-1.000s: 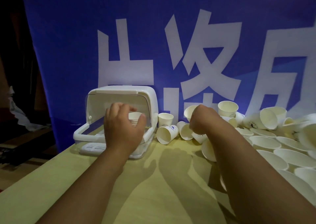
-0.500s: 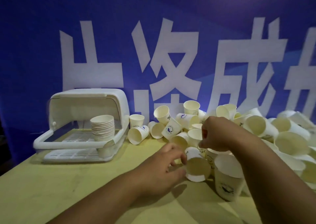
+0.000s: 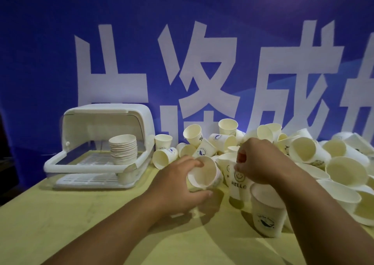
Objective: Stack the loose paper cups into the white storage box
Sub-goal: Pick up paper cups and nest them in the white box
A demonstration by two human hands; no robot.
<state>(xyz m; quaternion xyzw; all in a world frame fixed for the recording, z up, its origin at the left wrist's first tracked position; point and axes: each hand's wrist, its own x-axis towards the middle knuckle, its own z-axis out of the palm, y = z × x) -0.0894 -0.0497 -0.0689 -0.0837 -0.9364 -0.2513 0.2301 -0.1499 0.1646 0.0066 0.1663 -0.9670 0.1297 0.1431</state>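
The white storage box (image 3: 139, 121) stands open at the left of the table, with a stack of nested paper cups (image 3: 123, 149) inside it. A big heap of loose paper cups (image 3: 303, 153) covers the right side. My left hand (image 3: 178, 185) grips one paper cup (image 3: 203, 172) by its rim and side, its mouth turned towards me. My right hand (image 3: 257, 161) pinches the top of a cup printed with a smiley and HELLO (image 3: 238, 180), which stands just right of the held cup.
A yellow-green table (image 3: 81, 224) carries everything. A blue banner (image 3: 182, 41) with large white characters hangs right behind the box and the heap. An upright cup with a blue whale print (image 3: 267, 218) stands close to my right forearm.
My left hand left the box, crossed to the heap and took hold of a cup, now lifted and tilted. My right hand came to rest on the HELLO cup. The view panned right.
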